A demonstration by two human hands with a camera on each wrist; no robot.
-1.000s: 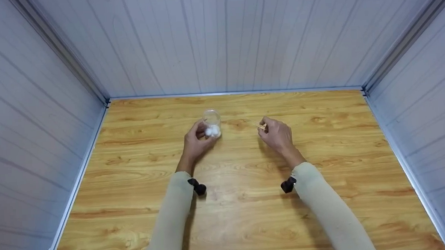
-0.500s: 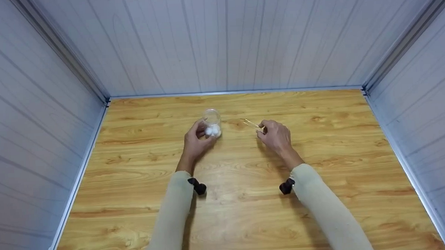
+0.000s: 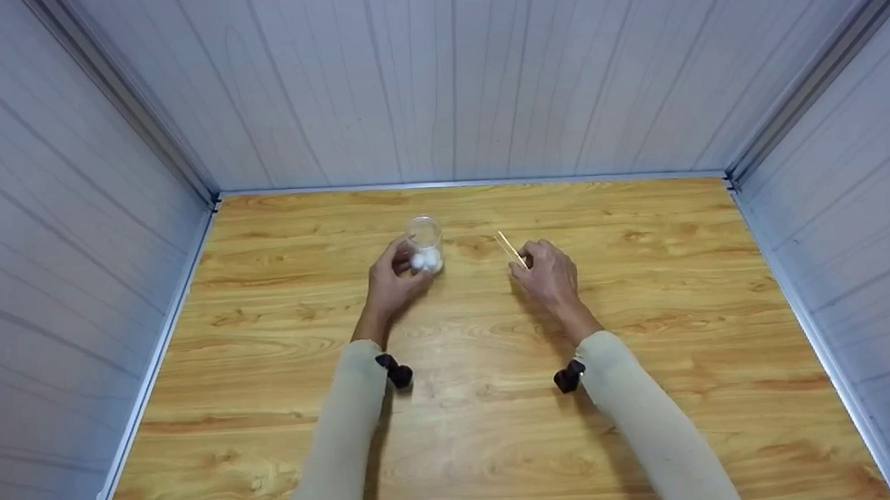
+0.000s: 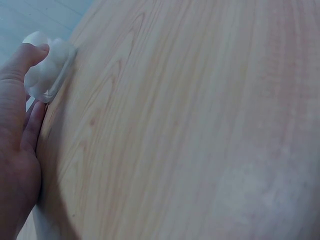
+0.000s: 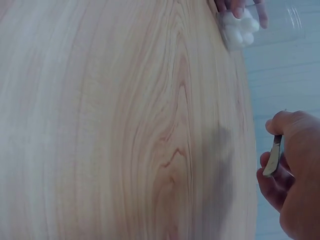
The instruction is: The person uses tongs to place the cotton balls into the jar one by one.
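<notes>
A small clear cup (image 3: 424,237) with white cotton balls (image 3: 426,260) in its bottom stands on the wooden table (image 3: 496,398). My left hand (image 3: 391,282) grips the cup from its near left side; the left wrist view shows the thumb against the cup (image 4: 47,70). To the right, my right hand (image 3: 547,274) pinches thin light-coloured tweezers (image 3: 510,248), whose tip points up and left toward the cup. In the right wrist view the tweezers (image 5: 273,157) sit between thumb and fingers, and the cup (image 5: 255,22) is at the top.
Grey panel walls (image 3: 437,77) close the table in at the back, left and right. Bare wood lies between and in front of my forearms.
My right hand has drifted slightly left and turned, so the tweezers now stand out more clearly, pointing up-left. The left hand and cup have stayed put.
</notes>
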